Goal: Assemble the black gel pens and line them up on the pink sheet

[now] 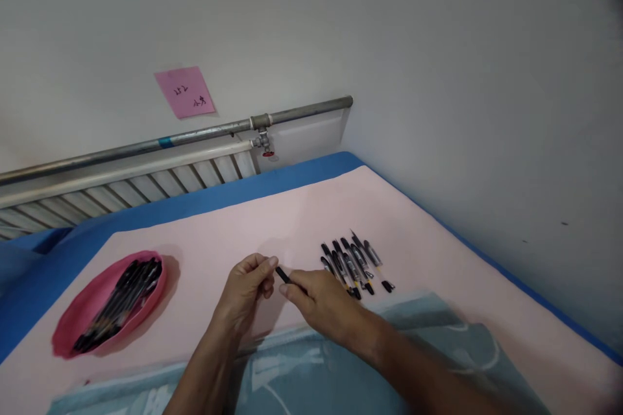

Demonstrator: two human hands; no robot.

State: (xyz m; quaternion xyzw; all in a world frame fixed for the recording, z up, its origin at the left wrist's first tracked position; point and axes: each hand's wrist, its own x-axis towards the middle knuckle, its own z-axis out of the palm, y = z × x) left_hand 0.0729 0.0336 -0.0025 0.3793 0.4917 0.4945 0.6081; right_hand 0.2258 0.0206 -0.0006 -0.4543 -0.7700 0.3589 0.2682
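Surface, pink, set against a pale wall. Item: one slim black pen part, located between the hands. Near end pinched by right hand; far end met by bunched fingertips of left hand, grip there not determinable. Long axis slanted, far-left to near-right; far end pointed toward left thumb.

On my feed a pale back wall meets a grey side wall in a corner; a handwritten pink note is on the back wall above a metal pipe, which carries a blue band; below it I make out a ribbed white radiator and a red-handled valve; a blue covering borders a pale pink sheet; the light is dim and soft.
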